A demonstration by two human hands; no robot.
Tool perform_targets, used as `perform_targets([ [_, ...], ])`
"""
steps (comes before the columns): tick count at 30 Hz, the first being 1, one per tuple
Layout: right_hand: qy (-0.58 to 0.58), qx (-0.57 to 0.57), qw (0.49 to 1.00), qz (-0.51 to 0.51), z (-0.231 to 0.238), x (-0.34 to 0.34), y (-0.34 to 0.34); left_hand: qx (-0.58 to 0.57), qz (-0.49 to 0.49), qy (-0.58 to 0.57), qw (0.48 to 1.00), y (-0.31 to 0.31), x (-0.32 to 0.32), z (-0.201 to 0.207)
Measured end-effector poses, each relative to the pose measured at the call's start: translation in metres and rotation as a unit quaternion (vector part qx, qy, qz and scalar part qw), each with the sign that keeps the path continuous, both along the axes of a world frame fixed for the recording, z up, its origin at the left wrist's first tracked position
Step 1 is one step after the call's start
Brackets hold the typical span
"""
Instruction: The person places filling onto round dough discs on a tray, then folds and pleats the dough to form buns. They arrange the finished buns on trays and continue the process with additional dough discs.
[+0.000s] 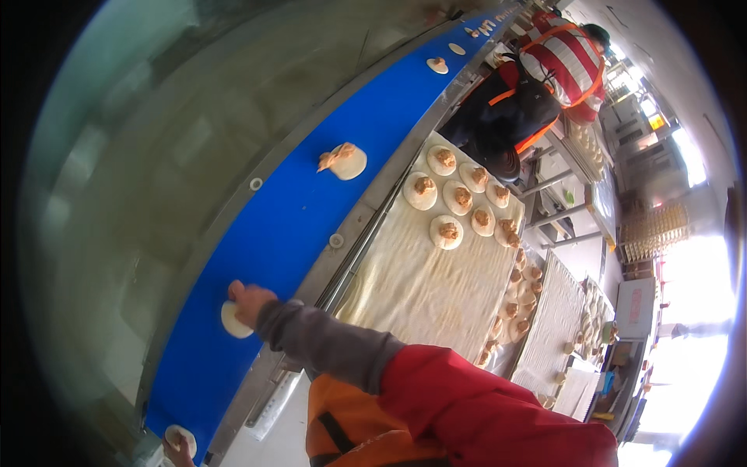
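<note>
On the blue conveyor belt [272, 226], a pale flat dough round [235, 322] lies under my right hand [250, 302]. The fingers of that hand are curled closed at the round's upper edge, and any filling beneath them is hidden. At the lower left rim, my left hand [179, 453], only partly in view, closes its fingers on another dough round [182, 437]. Farther up the belt sits a dough round [350, 162] with brownish filling spilling over its left side.
Right of the belt, a cloth-covered tray [412, 272] bears several filled dough rounds [447, 232] at its far end. More trays stand beyond it. Up the line, a co-worker [564, 66] in red and white stripes stands beside the belt. Farther rounds [437, 65] lie there.
</note>
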State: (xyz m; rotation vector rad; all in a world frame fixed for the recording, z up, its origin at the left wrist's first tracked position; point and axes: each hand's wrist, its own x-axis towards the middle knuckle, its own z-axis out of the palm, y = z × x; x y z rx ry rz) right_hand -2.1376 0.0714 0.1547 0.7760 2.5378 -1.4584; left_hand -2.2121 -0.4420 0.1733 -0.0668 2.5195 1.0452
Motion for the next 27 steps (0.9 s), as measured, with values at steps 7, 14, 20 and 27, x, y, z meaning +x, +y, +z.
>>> perform_targets([
  [7,0.075,-0.204,0.975,-0.053,0.077,0.18,0.086,0.282,-0.052,-0.214,0.934,0.254,0.048,0.076],
  [14,0.083,-0.101,0.927,-0.353,0.049,0.393,0.271,0.414,-0.402,-0.395,0.715,0.615,0.139,0.048],
  [20,0.047,0.297,0.872,-0.385,0.009,0.43,0.302,0.207,-0.579,0.153,0.773,0.723,0.204,0.022],
  [27,0.052,0.424,0.879,-0.211,0.061,0.393,0.265,0.102,-0.262,0.401,0.872,0.583,0.082,0.032],
])
